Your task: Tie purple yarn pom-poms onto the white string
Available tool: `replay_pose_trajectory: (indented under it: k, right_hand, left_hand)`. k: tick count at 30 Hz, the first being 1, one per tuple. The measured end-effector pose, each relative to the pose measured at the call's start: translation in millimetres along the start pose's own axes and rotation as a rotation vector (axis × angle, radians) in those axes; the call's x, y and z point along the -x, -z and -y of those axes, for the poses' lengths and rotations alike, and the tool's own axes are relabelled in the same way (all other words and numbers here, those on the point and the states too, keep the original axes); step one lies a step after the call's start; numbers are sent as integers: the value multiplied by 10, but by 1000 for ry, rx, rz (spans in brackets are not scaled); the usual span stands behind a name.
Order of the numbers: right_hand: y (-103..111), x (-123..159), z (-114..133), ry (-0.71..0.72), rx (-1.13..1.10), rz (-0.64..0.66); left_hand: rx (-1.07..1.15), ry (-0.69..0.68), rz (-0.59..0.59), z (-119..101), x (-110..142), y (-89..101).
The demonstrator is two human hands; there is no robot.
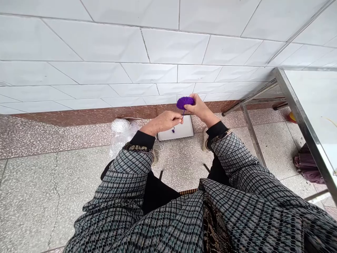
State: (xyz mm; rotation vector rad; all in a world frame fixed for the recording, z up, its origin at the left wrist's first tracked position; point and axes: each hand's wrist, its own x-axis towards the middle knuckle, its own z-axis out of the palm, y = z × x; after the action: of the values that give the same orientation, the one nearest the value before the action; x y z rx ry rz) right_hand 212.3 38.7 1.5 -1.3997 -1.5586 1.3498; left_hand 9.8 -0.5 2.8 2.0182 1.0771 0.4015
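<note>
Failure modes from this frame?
1. The right hand grips the purple ball above the floor; a looser grip might let it drop and unroll.
2. The left hand pinches the purple strand close below the ball; a hard pull could tighten or snag it.
3. Loose white strands lie beside the shallow box, near the left shoe; a foot shift may catch them.

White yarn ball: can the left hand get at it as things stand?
Probably yes: the white yarn ball looks uncovered on top, but the left hand is pinching the purple strand and might have to release it.
</note>
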Motion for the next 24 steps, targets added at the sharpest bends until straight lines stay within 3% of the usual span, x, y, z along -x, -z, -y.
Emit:
replay_pose_trajectory:
  k: [2,5,8,10,13,17,20,24]
  right_hand:
    - [-1,26,29,-26,245,-1]
    - [15,90,79,-16,411,282]
    - [43,134,102,42,335,579]
    - [66,144,110,45,156,638]
    - [97,146,131,53,-198,502]
    - [110,112,120,56,-453,255]
    - [88,45,42,47,-426,160]
    - [63,-8,-28,-36,-54,15]
  left_hand:
    - [10,16,-47,-27,28,47]
    - [52,50,-158,-47,53,122]
    - [87,81,-216,-27,41,156]
    - [75,115,-253,7,15,147]
    - [53,151,-262,50,-28,96]
    - [13,91,-68,30,-44,21]
    - [5,14,46,-16,-27,-1]
    - [12,-22,64,-52,14,33]
